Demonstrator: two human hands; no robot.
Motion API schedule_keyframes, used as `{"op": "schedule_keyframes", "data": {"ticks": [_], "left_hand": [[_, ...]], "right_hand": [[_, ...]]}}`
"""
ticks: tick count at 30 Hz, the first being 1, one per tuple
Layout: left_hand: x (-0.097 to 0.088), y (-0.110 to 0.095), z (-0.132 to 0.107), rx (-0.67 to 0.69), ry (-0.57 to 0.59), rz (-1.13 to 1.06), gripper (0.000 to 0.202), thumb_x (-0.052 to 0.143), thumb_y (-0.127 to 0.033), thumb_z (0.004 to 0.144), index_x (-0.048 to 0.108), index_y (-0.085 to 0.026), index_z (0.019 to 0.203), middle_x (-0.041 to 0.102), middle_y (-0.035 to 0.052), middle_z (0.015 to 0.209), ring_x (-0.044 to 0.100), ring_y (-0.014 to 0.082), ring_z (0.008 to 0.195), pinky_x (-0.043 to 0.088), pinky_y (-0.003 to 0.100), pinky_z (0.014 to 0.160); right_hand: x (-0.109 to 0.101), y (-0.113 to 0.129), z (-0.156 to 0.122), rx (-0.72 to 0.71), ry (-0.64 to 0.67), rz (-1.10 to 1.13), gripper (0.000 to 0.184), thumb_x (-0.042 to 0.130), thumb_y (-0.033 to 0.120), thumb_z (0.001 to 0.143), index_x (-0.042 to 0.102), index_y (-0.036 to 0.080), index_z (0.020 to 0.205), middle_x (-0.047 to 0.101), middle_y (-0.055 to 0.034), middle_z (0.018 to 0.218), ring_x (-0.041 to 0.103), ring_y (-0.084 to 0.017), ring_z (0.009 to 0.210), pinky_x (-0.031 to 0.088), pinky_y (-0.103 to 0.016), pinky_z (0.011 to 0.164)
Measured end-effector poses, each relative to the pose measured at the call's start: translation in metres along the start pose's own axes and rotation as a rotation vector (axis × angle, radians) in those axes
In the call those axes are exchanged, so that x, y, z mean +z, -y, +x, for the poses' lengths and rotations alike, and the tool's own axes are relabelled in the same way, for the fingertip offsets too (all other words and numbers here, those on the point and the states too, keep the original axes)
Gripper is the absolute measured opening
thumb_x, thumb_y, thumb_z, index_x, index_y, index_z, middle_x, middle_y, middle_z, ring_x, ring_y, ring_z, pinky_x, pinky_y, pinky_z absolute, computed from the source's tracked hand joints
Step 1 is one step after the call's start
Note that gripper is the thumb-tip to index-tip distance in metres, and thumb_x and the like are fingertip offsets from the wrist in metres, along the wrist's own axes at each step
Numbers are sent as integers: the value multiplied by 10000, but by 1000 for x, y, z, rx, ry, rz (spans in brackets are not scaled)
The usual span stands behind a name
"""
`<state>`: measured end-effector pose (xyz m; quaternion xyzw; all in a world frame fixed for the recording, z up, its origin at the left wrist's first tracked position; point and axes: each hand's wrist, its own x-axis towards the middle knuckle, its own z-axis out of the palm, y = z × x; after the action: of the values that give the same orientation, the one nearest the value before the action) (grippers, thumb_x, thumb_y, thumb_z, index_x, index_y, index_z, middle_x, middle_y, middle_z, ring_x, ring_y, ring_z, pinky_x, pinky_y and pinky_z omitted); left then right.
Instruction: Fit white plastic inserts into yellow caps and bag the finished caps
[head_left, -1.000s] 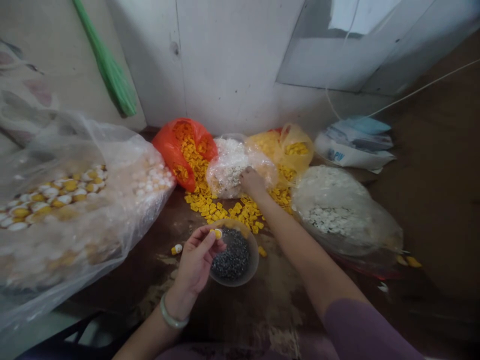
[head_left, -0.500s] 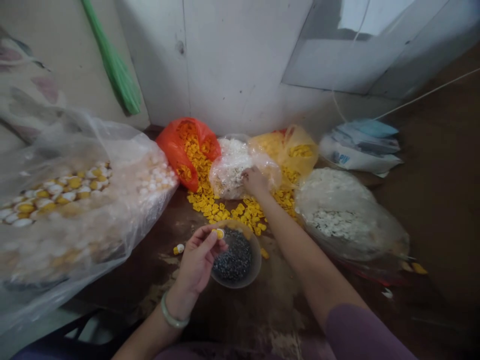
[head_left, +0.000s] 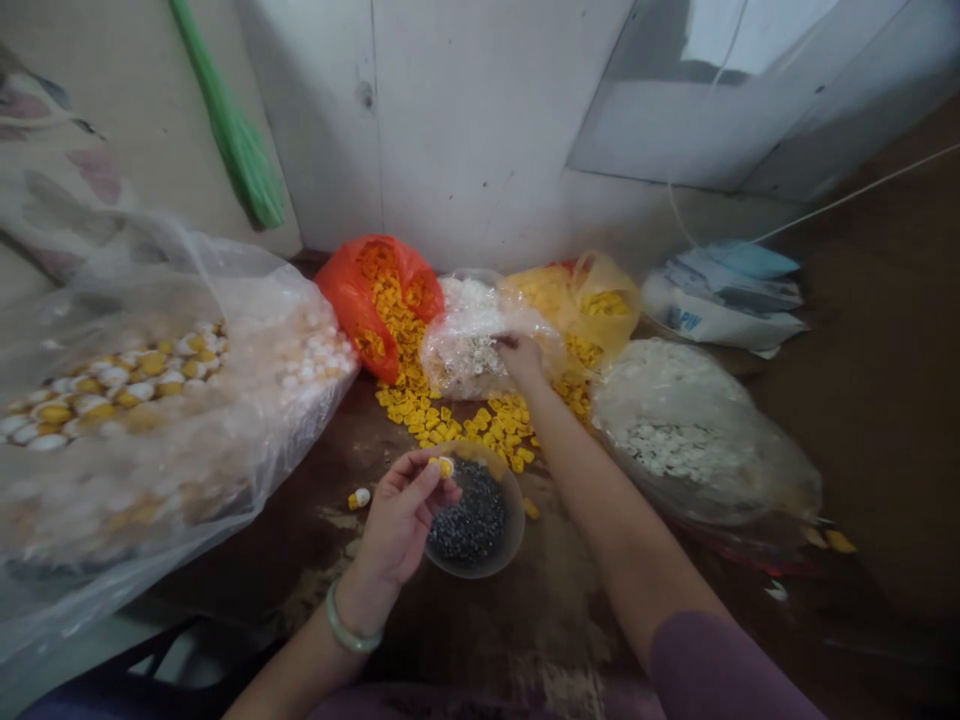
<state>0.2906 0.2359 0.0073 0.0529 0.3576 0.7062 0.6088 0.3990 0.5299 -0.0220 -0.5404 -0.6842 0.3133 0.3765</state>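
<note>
My left hand pinches a small yellow and white piece at the rim of a clear bowl filled with tiny dark beads. My right hand reaches forward into a clear bag of white pieces, its fingers curled inside the bag's mouth; what they hold is hidden. Loose yellow pieces lie scattered on the brown table between the bowl and the bags. One yellow and white piece lies on the table left of my left hand.
An orange bag of yellow pieces and a yellow bag flank the clear bag. A big clear bag of yellow and white pieces fills the left. Another clear bag of white pieces lies right. Blue and white packets sit behind it.
My right hand has shifted slightly deeper into the clear bag's mouth, pulling the plastic. My left hand holds its piece in the same place.
</note>
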Motion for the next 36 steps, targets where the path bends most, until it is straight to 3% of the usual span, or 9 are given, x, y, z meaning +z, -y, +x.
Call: {"op": "schedule_keyframes", "data": {"ticks": [6,11,15,17,22,26,29,32,36], "left_hand": [[0,-1,2,27,10,18,367,917,-281,553,707,-143,820,720,6,744,658,101,606,579,227,614],[1,-4,6,91,8,60,366,914,-309,550,700,-147,799,703,2,702,655,113,599,572,244,612],[3,-5,5,106,-17,78,370,927,-323,506,709,-145,748,710,14,732,647,118,609,566,259,627],[3,-5,1,82,-13,79,377,935,-313,484,715,-151,742,717,13,758,646,118,621,567,259,623],[5,-4,-7,64,25,117,361,935,-301,481,713,-167,733,730,14,769,660,132,654,571,263,633],[6,-5,-10,127,70,231,312,919,-258,520,720,-163,741,725,29,735,656,142,658,555,269,666],[7,-5,-11,143,90,278,298,918,-237,519,725,-161,732,717,26,712,651,135,664,535,248,676],[8,-5,-12,138,67,261,310,923,-237,490,724,-165,717,723,21,721,647,128,659,526,234,664],[6,-6,-14,168,46,280,319,912,-226,481,708,-164,717,712,6,705,644,128,662,524,235,663]], "right_hand": [[0,23,-28,-3,77,224,167,582,239,741,657,152,863,732,-53,815,638,-143,671,505,-265,646],[3,53,-122,-69,249,359,201,644,364,763,658,190,862,743,-38,803,671,-161,672,529,-272,599],[-8,71,-195,-359,245,335,86,603,244,857,686,248,879,760,-33,930,714,-188,872,568,-340,788],[-18,75,-213,-488,209,289,168,571,161,881,687,278,914,761,-24,981,713,-184,944,565,-349,844],[-39,73,-226,-495,279,350,233,595,145,881,652,285,1059,725,-64,1113,673,-213,1084,542,-416,927],[-41,69,-232,-326,265,473,69,696,240,853,659,266,905,742,-56,1025,700,-212,995,558,-408,888],[-39,70,-239,-243,254,588,78,716,288,850,653,279,895,738,-40,1018,699,-203,986,567,-387,862],[-37,73,-245,-259,240,576,78,698,278,867,653,295,928,729,-31,1029,687,-203,1011,552,-404,893],[-35,75,-247,-398,203,461,112,665,211,882,643,277,969,730,-37,1032,674,-204,1020,530,-423,924]]}}
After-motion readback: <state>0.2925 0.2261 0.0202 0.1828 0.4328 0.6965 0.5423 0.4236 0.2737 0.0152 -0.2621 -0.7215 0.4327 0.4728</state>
